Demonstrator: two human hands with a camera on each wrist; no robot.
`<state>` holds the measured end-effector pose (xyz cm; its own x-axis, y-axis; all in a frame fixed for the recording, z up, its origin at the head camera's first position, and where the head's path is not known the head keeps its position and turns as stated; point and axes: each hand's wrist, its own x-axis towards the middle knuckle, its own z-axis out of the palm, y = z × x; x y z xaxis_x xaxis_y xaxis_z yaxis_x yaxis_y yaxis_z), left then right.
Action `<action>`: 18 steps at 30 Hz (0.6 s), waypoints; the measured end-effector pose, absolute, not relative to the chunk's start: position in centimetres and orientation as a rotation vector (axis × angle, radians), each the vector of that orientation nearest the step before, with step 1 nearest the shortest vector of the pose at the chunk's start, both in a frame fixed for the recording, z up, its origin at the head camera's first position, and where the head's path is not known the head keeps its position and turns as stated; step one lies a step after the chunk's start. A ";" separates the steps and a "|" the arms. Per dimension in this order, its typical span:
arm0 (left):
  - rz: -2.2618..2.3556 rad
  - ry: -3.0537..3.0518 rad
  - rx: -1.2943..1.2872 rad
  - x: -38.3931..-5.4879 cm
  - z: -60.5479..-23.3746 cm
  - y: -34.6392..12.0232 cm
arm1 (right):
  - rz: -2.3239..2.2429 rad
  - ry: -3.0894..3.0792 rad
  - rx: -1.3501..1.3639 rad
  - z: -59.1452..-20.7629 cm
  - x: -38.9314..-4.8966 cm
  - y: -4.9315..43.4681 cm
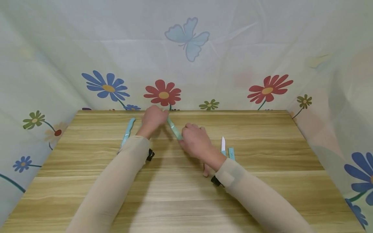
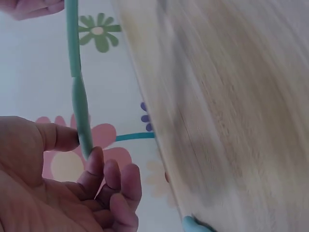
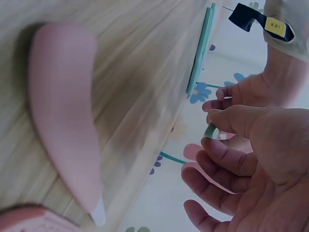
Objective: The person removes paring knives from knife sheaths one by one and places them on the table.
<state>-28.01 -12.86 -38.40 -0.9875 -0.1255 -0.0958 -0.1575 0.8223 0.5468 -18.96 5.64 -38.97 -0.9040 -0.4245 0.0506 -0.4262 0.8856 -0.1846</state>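
Note:
A slim green paring knife in a matching green sheath [image 1: 174, 128] spans the space between the two hands, raised over the table's far part. My left hand [image 1: 154, 117] pinches its handle end [image 2: 82, 116] between thumb and forefinger, the other fingers loosely bent. At the opposite end, my right hand [image 1: 196, 140] pinches the sheath [image 3: 211, 131] with thumb and forefinger. No blade shows between the two green parts. Beneath the right wrist lies a pink knife handle [image 3: 65, 106], a bit of white blade at its tip.
Left of my left forearm lies a blue-handled knife [image 1: 128, 129]. Right of my right hand are a white-bladed knife [image 1: 223, 143] and a blue sheath [image 1: 231, 153]. A pink piece [image 3: 34, 220] lies near the pink handle. Flowered cloth [image 1: 221, 71] hangs behind the wooden table [image 1: 180, 200].

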 end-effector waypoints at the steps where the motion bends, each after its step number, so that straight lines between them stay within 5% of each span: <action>1: 0.927 2.934 -0.217 -28.0 -38.4 -12.9 | 0.299 -3.037 0.686 -39.0 -18.9 5.9; 18: 1.702 2.446 -0.221 -25.1 -38.0 -13.3 | 0.386 -2.965 0.692 -38.8 -17.9 9.4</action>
<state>-25.10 -13.29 -37.96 -0.9773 -0.0331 -0.2093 -0.2078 0.3441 0.9157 -17.93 9.40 -38.78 -0.8958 -0.4261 0.1263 -0.4442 0.8669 -0.2261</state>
